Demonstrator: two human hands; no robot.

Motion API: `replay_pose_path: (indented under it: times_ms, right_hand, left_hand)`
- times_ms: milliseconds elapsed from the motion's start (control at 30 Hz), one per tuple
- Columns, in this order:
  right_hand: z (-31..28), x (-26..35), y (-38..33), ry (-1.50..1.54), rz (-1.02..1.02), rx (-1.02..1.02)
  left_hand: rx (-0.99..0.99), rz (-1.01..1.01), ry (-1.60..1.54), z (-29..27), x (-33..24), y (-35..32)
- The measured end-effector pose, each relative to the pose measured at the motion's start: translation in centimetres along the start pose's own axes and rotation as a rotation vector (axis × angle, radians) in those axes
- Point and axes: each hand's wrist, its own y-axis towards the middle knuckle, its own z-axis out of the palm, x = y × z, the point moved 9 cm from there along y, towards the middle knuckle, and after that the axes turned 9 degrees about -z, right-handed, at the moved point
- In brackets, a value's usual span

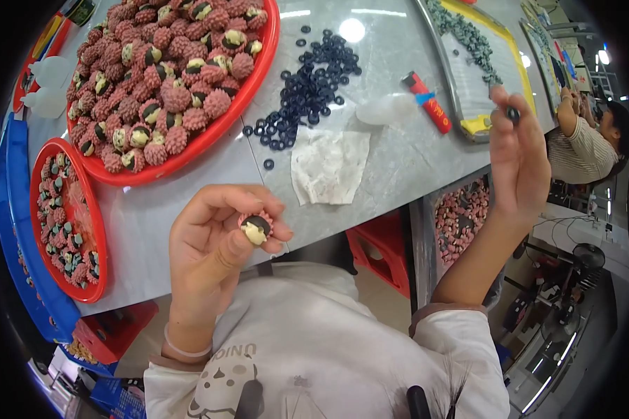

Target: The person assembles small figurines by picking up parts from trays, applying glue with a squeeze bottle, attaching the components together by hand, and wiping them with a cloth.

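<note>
Left hand: pink-and-cream piece is pinched | right hand: small dark piece is held, well apart | dark rings are spread on bench

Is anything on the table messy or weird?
A little: dark rings lie loose on the table in a straggly heap, some off by themselves, while pink pieces sit in a red tray. The white cloth looks wrinkled and smudged, too.

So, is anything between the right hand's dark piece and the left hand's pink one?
Nothing visible stands between the dark piece in the right hand and the pink piece in the left hand; the white cloth lies on the table.
</note>
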Motion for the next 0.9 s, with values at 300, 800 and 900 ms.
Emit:
replay_pose_path:
  times_ms: [300,800,900]
  right_hand:
    - [10.9,-3.2,-6.1,0.184,0.188,0.235]
    - [15.8,0.3,-8.3,-0.573,-0.647,0.427]
    - [16.0,0.2,-8.3,-0.597,-0.651,0.425]
  left_hand:
    - [0.067,0.013,0.011,2.8,0.0,0.1]
    - [0.001,0.201,0.168,1.2,-0.9,-1.2]
    - [-0.033,0.202,0.196,1.1,-1.3,-1.3]
